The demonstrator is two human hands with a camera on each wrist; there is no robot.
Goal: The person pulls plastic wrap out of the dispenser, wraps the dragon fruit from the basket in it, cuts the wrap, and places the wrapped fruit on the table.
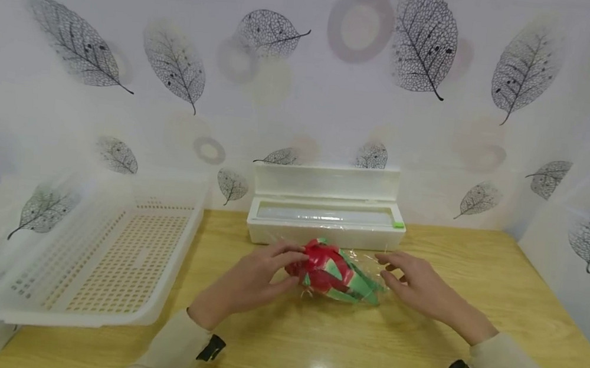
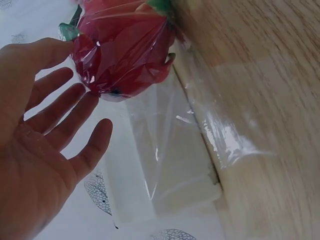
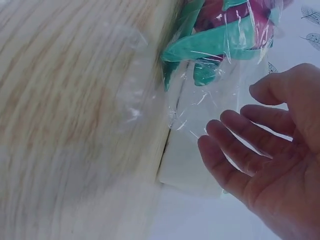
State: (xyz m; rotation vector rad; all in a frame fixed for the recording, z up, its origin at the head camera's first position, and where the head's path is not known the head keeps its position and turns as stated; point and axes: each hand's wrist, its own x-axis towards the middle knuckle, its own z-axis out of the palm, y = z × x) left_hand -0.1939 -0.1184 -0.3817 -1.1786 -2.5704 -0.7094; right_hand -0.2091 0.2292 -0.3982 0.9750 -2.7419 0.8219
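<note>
Red-and-green dragon fruit [image 1: 326, 270] in clear film [image 1: 367, 262] lies just below the head view's centre, the left hand [image 1: 251, 276] angled up from lower left with spread fingertips against its left end, the right hand [image 1: 426, 288] from lower right, fingers loosely bent beside the film, both grips wide.

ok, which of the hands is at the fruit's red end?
The left hand, nearer the basket; the right hand is by the green leaf tips of the fruit.
</note>
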